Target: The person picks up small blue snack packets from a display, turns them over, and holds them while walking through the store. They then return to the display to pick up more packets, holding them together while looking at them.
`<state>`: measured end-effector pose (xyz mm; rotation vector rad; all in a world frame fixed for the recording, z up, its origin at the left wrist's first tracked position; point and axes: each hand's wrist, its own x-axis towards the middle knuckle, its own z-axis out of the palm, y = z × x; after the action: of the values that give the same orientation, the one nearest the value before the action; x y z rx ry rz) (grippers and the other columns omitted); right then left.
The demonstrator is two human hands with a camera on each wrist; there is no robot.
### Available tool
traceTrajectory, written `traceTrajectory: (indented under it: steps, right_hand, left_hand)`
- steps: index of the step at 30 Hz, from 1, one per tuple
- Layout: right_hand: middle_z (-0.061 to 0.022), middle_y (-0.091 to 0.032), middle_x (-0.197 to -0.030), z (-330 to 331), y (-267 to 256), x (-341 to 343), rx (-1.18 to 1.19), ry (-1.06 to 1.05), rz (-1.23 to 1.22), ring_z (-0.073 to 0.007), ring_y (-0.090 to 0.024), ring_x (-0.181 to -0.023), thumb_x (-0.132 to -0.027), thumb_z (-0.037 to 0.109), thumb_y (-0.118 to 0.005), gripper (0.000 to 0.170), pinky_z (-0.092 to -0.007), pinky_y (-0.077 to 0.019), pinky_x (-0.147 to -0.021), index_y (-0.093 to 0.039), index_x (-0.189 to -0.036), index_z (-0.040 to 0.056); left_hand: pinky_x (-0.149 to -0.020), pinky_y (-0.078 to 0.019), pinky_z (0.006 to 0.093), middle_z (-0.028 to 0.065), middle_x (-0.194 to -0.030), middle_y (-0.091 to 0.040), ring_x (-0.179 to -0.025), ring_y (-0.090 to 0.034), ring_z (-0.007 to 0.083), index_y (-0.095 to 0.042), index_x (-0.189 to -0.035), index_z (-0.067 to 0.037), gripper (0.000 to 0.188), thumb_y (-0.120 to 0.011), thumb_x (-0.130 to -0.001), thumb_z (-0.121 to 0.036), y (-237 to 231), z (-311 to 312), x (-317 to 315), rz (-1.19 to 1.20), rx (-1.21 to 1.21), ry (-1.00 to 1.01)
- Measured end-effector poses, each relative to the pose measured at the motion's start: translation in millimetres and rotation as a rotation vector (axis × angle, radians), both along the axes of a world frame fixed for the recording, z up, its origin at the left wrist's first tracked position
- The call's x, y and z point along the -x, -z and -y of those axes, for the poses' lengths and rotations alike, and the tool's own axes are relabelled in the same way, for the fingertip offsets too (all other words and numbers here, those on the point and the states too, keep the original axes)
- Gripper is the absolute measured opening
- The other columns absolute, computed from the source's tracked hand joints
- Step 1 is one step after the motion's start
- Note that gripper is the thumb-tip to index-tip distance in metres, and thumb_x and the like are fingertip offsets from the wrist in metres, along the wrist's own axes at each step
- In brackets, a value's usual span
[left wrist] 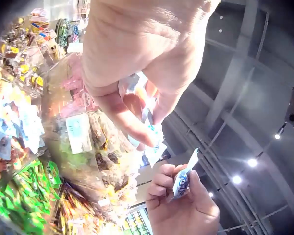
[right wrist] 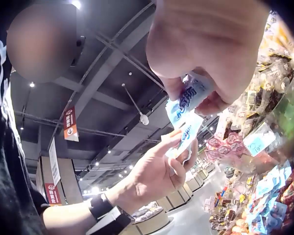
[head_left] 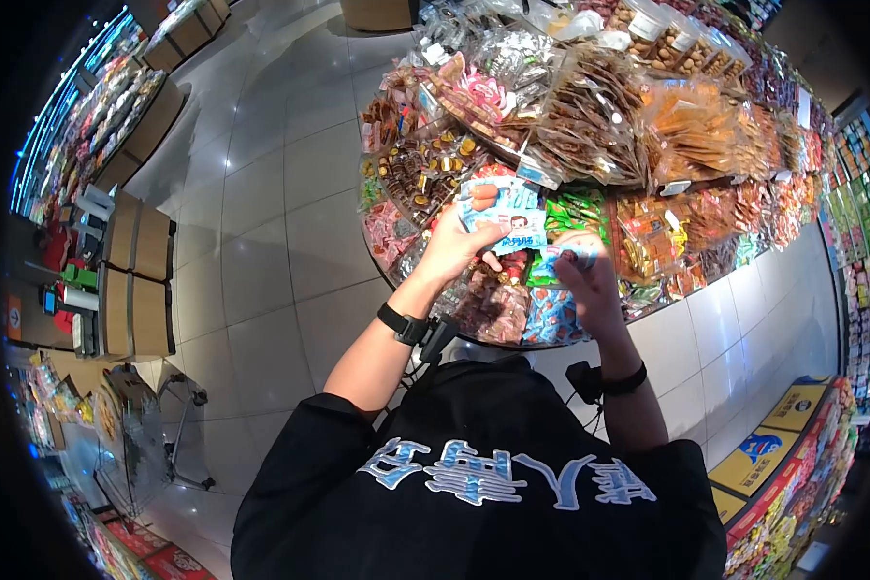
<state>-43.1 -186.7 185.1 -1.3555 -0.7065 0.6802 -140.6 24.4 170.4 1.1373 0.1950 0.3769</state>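
My left hand (head_left: pixel 454 242) is over the near left part of a round snack display, gripping a small blue-and-white snack packet (head_left: pixel 520 234) between thumb and fingers. To its right, my right hand (head_left: pixel 592 280) pinches another blue-and-white packet (right wrist: pixel 188 97) with dark blue lettering. From the left wrist view, the right hand's packet (left wrist: pixel 182 182) stands up between thumb and curled fingers. The two hands are close together in the right wrist view, the left hand (right wrist: pixel 157 169) just below the right. Similar blue packets (right wrist: pixel 269 193) lie heaped in a bin beneath.
Green packets (head_left: pixel 578 211) fill a neighbouring bin, and large bags of brown snacks (head_left: pixel 594 116) rise behind. A price card (head_left: pixel 539 172) stands at a divider. Tiled floor (head_left: pixel 261 242) stretches left, with a wooden counter (head_left: pixel 137 280) beyond. A shopping cart (head_left: pixel 179 425) stands lower left.
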Motion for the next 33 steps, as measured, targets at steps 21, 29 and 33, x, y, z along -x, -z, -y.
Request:
traceTrajectory:
  steps: [21, 29, 33]
  right_hand:
    - [-0.0096, -0.060, -0.116, 34, -9, -69, -0.215, 0.249, -0.244, -0.0150, -0.057, -0.107, -0.093, -0.001, -0.054, 0.041, -0.0289, -0.0456, -0.095, -0.047, -0.134, -0.0015]
    - [-0.0111, -0.061, -0.121, 95, -5, -106, -0.236, 0.203, -0.508, -0.0198, -0.059, -0.112, -0.096, 0.004, -0.052, 0.032, -0.0306, -0.0462, -0.096, -0.053, -0.128, -0.0026]
    - [-0.0157, -0.059, -0.123, 109, -8, -108, -0.309, 0.146, -0.548, -0.0248, -0.057, -0.116, -0.096, 0.003, -0.051, 0.033, -0.0377, -0.0430, -0.103, -0.051, -0.128, -0.0057]
  left_hand:
    - [-0.044, -0.0517, 0.0265, 0.0151, -0.109, -0.064, -0.089, -0.071, 0.0242, -0.039, -0.143, -0.012, 0.051, -0.056, -0.095, -0.015, -13, 58, -56, -0.022, 0.296, 0.140]
    - [-0.061, -0.0543, 0.0240, 0.0101, -0.122, -0.058, -0.092, -0.068, 0.0173, -0.030, -0.149, -0.010, 0.068, -0.061, -0.090, 0.000, -22, 116, -82, 0.101, -0.294, -0.152]
    - [-0.049, -0.0514, 0.0270, 0.0109, -0.122, -0.057, -0.096, -0.068, 0.0222, -0.025, -0.149, -0.009, 0.058, -0.052, -0.098, -0.005, -26, 139, -81, 0.022, -0.127, -0.046]
